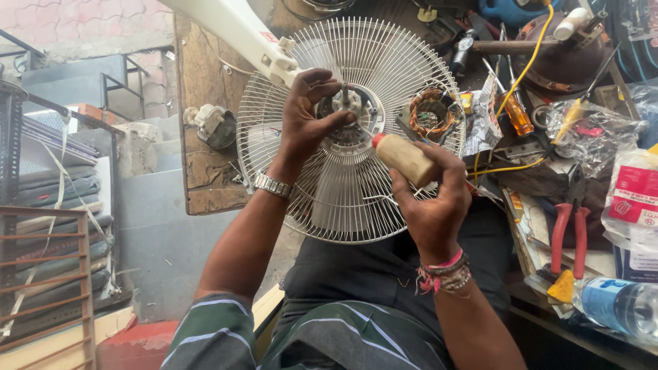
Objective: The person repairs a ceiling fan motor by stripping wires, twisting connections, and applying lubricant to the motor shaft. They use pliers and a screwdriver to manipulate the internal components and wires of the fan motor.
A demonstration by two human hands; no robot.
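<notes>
A round wire fan guard (312, 185) of thin, pale metal spokes lies tilted across the person's lap, with a cream plastic fan neck (236, 34) running off to the upper left. At its centre sits the grey motor hub (349, 113) with a short steel shaft. The left hand (308, 116), a metal-link wristwatch (273, 185) on its wrist, pinches the shaft between thumb and curled fingers. The right hand (432, 199) is wrapped around a small, cloudy, beige squeeze bottle (404, 157) with a red nozzle — its tip points at the hub, just beside the left thumb. Woven pink bracelets (445, 274) circle the right wrist.

On the cluttered bench to the right lie red-handled pliers (569, 233), an orange-handled screwdriver (515, 113), a copper-wound stator coil (430, 115) and a crinkled clear plastic bag (593, 130) — a clear water bottle (620, 305) lies nearest the edge.
</notes>
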